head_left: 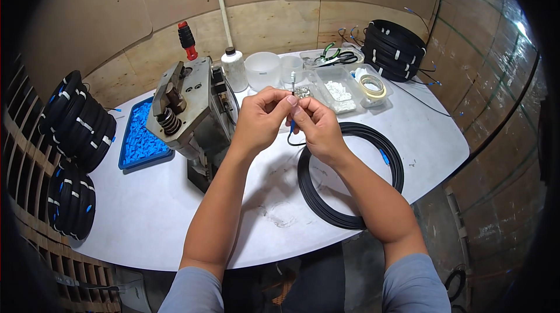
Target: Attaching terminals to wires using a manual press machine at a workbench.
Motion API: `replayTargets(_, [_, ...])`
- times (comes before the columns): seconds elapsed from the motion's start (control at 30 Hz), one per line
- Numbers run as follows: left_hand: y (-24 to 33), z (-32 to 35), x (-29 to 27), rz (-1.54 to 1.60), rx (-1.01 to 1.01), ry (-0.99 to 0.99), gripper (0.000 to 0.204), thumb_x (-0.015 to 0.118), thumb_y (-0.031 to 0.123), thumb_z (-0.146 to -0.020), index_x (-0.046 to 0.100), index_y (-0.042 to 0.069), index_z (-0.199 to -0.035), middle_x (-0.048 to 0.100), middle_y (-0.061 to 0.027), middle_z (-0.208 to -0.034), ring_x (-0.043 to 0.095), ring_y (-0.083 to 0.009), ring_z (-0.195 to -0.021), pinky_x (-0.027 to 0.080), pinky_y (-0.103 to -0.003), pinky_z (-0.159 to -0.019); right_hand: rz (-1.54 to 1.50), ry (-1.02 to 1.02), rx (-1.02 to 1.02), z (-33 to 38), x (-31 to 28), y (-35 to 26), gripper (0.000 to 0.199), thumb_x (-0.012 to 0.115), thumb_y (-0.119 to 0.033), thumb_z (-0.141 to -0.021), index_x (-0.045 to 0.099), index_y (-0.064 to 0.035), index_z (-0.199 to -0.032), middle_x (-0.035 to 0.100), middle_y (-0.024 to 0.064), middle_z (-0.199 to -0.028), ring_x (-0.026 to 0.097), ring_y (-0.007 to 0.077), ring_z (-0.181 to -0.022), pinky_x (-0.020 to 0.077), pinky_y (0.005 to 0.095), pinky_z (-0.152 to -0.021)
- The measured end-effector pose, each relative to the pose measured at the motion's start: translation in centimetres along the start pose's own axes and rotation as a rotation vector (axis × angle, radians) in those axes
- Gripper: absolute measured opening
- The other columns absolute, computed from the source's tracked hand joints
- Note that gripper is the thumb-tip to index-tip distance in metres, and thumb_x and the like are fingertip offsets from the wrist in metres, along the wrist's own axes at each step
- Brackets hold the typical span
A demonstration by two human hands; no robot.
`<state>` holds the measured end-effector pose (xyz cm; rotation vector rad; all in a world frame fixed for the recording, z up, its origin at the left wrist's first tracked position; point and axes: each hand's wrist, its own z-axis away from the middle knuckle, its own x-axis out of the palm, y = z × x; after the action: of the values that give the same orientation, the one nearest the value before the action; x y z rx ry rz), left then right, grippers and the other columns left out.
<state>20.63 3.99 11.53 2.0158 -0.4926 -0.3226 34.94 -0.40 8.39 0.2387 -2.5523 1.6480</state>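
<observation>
Both of my hands are raised over the middle of the table, fingertips together around the end of a black cable [296, 143]. A slim connector tip [293, 78], whitish at the top, sticks up above the fingers. Thumb and fingers of my left hand [262, 119] pinch it from the left, while my right hand [319, 131] grips it from the right. Below the fingers a small blue sleeve [292, 127] shows on the cable. The cable runs to a black cable coil [304, 176] lying flat under my right forearm. The exact grip point is hidden by the fingers.
A metal bench press [195, 97] stands left of my hands, beside a blue tray [123, 158] of small blue parts. Behind are a white bottle [234, 71], plastic tubs [262, 70], pliers [331, 54] and a tape roll [372, 85]. Bundled coils [394, 50] stand back right; more coils [73, 120] are left.
</observation>
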Motion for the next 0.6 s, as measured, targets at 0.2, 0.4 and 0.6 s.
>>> replayTargets(0.2, [-1.2, -0.3, -0.4, 0.449, -0.261, -0.070, 0.016, 0.062, 0.013, -0.092, 0.065, -0.001, -0.097, 0.066, -0.0077, -0.095, 0.062, -0.0144, -0.086, 0.050, -0.030, -0.082, 0.053, 0.131, -0.014, 0.2, 0.1, 0.0, 0.015, 0.065, -0.017, -0.092, 0.062, -0.0030, -0.088, 0.061, -0.0010, -0.074, 0.051, 0.0030, -0.065, 0.0400, 0.0185, -0.057])
replayTargets(0.4, [-2.2, -0.2, -0.5, 0.637, -0.338, -0.083, 0.014, 0.061, 0.012, -0.092, 0.063, 0.000, -0.099, 0.066, -0.0079, -0.095, 0.063, -0.0168, -0.088, 0.050, -0.032, -0.085, 0.086, 0.190, -0.022, 0.3, 0.3, 0.1, 0.014, 0.068, -0.014, -0.089, 0.063, -0.0022, -0.083, 0.062, -0.0007, -0.072, 0.052, 0.0027, -0.062, 0.0405, 0.0187, -0.055])
replayTargets(0.6, [-2.6, -0.3, -0.5, 0.682, -0.369, -0.078, 0.013, 0.063, 0.012, -0.091, 0.063, 0.002, -0.098, 0.066, -0.0076, -0.096, 0.064, -0.0172, -0.088, 0.050, -0.032, -0.084, 0.107, 0.207, -0.001, 0.3, 0.2, -0.4, 0.015, 0.068, -0.014, -0.088, 0.064, -0.0014, -0.082, 0.063, 0.0010, -0.072, 0.054, 0.0034, -0.062, 0.0423, 0.0193, -0.055])
